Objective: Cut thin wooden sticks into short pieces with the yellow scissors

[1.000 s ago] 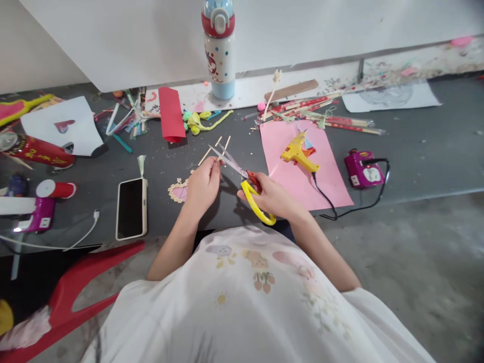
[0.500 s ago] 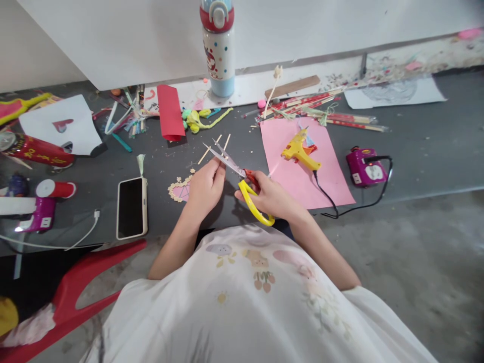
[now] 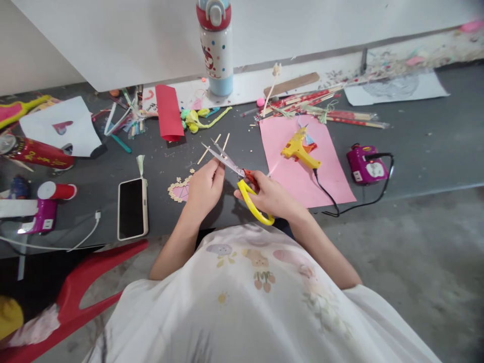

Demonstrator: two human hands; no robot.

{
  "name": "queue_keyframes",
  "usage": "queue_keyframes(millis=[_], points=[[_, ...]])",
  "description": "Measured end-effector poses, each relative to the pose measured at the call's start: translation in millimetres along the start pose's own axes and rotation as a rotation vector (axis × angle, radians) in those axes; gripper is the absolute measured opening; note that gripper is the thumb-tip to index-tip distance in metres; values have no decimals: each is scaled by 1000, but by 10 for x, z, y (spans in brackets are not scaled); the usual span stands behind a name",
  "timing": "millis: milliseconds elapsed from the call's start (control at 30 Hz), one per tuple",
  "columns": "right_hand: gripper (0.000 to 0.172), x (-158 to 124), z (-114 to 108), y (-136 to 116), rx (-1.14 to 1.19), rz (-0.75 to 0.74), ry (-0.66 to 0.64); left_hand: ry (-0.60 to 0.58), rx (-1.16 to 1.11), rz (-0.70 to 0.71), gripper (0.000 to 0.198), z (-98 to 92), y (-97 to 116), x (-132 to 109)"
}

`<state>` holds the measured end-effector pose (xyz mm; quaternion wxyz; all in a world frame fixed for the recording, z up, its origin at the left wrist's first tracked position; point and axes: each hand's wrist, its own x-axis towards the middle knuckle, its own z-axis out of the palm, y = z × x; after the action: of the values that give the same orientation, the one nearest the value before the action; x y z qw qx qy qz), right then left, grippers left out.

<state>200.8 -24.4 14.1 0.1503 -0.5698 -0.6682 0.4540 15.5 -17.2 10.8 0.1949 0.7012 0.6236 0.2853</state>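
Note:
My right hand is closed round the handles of a pair of scissors, one loop yellow, the other red-orange. Their blades, slightly parted, point up and left over my left hand. That hand is closed, thumb against the forefinger, and pinches a thin wooden stick that passes by the blades; its lower end is hidden. Another wooden stick lies beyond the left fingers. Beside the left wrist is a pink paper piece edged with small beige bits, partly covered by the hand.
A yellow glue gun lies on pink paper, its cord running to a purple box. A phone sits left. At the back stand a bottle and wrapped sticks. A red chair is at lower left.

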Motion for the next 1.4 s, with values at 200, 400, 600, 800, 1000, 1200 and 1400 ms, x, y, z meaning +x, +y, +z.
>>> queue_keyframes(millis=[200,400,600,800,1000,1200,1400], points=[[50,-4,4,-17,-28,0,7,1,-11,-9,30,16,-16,-3],[50,-16,1,-27,-45,-33,9,5,-15,-43,31,28,-33,-14],[49,-5,-7,-30,-53,-43,4,3,-5,-52,35,38,-40,-8],[48,-5,2,-7,-86,-49,4,-21,7,-54,38,53,-62,-9],[49,-7,-3,-19,-111,-31,-10,-40,25,-74,39,61,-61,-8],[50,6,-5,-17,-116,-15,-32,-39,22,-86,39,79,-73,-7],[47,9,-3,-26,-114,-14,-42,-35,9,-80,41,87,-87,-13]])
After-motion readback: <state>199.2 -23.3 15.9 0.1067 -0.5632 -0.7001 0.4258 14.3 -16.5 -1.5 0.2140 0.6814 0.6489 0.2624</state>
